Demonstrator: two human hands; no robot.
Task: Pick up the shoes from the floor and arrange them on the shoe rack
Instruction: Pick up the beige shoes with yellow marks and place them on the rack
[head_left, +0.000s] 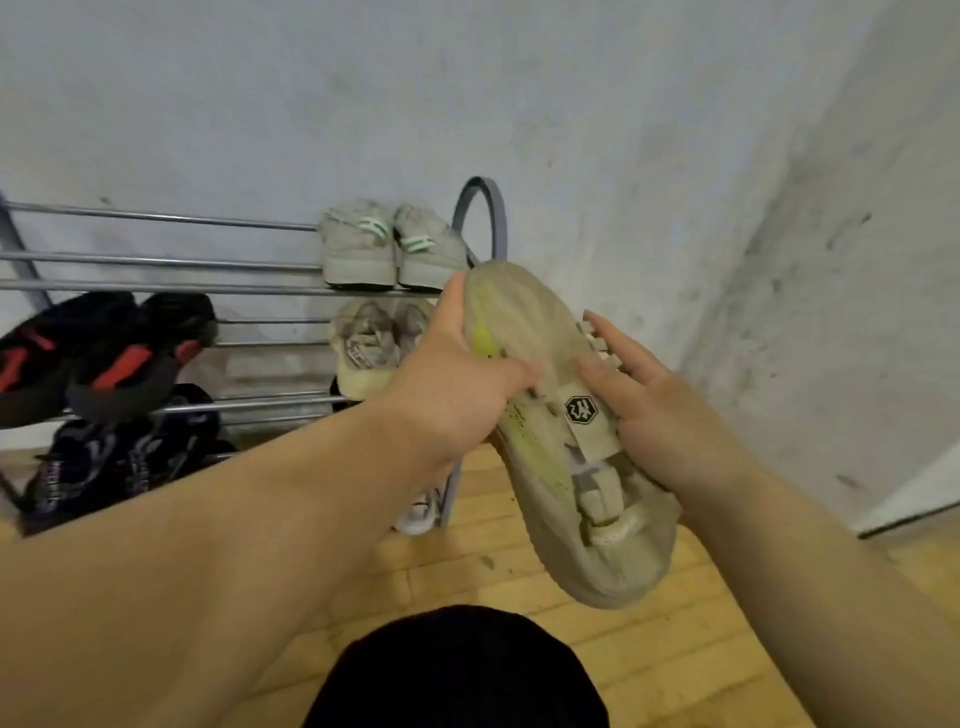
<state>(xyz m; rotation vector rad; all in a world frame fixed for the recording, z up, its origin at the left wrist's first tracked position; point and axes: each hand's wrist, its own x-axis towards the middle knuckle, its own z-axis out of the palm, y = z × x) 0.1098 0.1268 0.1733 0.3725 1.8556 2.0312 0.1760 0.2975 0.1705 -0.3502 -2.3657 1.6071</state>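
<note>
A beige sneaker with a yellow-green stripe and a black hexagonal badge is in the air in front of the shoe rack. My left hand grips its left side, thumb over the upper. My right hand holds its right side, fingers round the tongue and laces. On the rack's top tier stands a grey pair with green stripes. Below it sits a matching beige sneaker.
Black-and-red shoes lie on the rack's middle tier at left, dark patterned shoes below them. A white shoe shows at the rack's foot. Grey walls form a corner at right. Wooden floor below; my dark-clothed knee is at bottom centre.
</note>
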